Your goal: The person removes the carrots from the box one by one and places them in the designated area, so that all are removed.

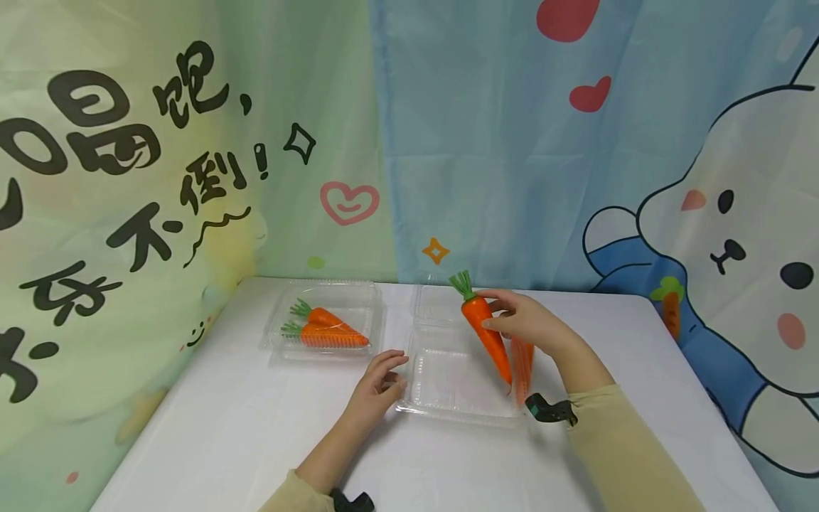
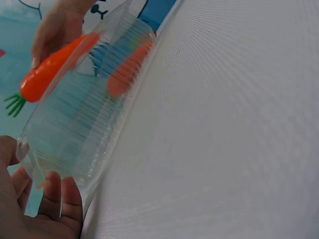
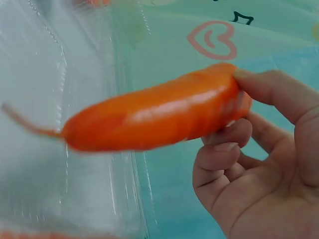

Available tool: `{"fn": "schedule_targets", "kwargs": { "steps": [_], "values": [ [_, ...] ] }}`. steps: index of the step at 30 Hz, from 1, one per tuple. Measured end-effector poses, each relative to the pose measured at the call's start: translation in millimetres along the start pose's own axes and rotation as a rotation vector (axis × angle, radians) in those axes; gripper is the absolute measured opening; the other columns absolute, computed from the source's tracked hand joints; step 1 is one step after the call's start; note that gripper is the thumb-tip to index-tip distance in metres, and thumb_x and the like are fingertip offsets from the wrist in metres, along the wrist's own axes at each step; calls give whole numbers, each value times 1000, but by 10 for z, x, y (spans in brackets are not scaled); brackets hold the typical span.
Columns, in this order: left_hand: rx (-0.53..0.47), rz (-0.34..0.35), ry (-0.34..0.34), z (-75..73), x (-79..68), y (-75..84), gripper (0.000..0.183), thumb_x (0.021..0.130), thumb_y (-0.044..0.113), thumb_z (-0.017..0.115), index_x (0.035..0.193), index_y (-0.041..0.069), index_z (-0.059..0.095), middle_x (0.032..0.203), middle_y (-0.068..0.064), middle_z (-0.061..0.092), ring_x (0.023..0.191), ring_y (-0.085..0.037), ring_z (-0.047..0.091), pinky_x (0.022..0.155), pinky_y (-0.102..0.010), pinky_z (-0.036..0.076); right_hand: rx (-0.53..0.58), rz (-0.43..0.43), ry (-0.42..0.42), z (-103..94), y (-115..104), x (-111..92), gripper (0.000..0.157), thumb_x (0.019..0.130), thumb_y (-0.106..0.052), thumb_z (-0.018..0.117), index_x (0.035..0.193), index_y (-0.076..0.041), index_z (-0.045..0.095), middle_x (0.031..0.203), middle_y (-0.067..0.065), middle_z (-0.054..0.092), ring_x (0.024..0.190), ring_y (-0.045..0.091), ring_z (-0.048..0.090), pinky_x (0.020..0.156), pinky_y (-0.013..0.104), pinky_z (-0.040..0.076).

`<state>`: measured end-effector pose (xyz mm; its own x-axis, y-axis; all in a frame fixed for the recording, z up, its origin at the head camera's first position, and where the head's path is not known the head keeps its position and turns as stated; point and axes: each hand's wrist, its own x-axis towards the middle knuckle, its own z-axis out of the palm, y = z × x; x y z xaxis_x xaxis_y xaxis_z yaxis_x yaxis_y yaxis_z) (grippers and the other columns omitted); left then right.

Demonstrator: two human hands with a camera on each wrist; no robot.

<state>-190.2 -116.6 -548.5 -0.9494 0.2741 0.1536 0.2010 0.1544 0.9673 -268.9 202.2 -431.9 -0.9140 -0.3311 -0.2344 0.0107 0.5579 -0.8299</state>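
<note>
An orange artificial carrot [image 1: 488, 334] with a green top is pinched by my right hand [image 1: 531, 321], tip pointing down over an open clear plastic box [image 1: 448, 414]. In the right wrist view, the thumb and fingers grip the thick end of that carrot [image 3: 154, 117]. Another carrot [image 1: 523, 366] shows through ribbed plastic at the box's right side. My left hand [image 1: 374, 391] is at the box's left edge, fingers loosely bent. The left wrist view puts those fingertips [image 2: 52, 186] right by the rim of the box [image 2: 35, 129].
To the left stands a second clear plastic box [image 1: 377, 299] with two carrots [image 1: 335, 334] inside. The open box's lid [image 1: 435, 302] lies back toward the rear of the white table [image 1: 224, 427]. A printed curtain [image 1: 486, 156] hangs behind the table.
</note>
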Motion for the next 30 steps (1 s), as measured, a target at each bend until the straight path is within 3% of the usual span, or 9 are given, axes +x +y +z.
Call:
{"fn": "schedule_targets", "kwargs": {
  "steps": [5,12,18,24,30],
  "values": [
    [-1,18,4,-3,-10,-9,42,93,-2,62,134,-3,55,147,-13,43,100,-15,55,87,-15,47,65,36,54,-130,88,-99,67,90,-41,71,149,-30,42,145,17,48,121,32,55,94,42,53],
    [-11,38,-4,-19,-21,-33,41,93,4,64,134,2,57,147,-6,44,100,-12,56,87,-17,48,128,64,124,-307,298,-266,67,92,-37,69,151,-21,39,139,21,50,106,27,55,83,31,52],
    [24,45,-14,-26,-29,-14,36,94,7,64,130,7,62,147,-4,43,100,-12,56,86,-20,49,169,94,182,-443,531,-390,71,95,-37,66,154,-16,33,140,25,45,98,25,55,82,31,52],
    [67,63,-14,-20,-38,-30,26,95,10,63,121,9,69,147,-4,43,99,-10,56,84,-21,49,172,186,197,-439,817,-414,73,96,-37,64,154,-11,29,131,22,48,86,19,53,76,27,51],
    [57,36,-7,-13,-27,-52,23,95,9,63,117,10,70,146,-2,44,99,-12,56,85,-20,49,176,245,217,-357,1012,-400,73,95,-38,65,153,-9,31,117,16,52,85,20,52,73,27,50]
  ]
}}
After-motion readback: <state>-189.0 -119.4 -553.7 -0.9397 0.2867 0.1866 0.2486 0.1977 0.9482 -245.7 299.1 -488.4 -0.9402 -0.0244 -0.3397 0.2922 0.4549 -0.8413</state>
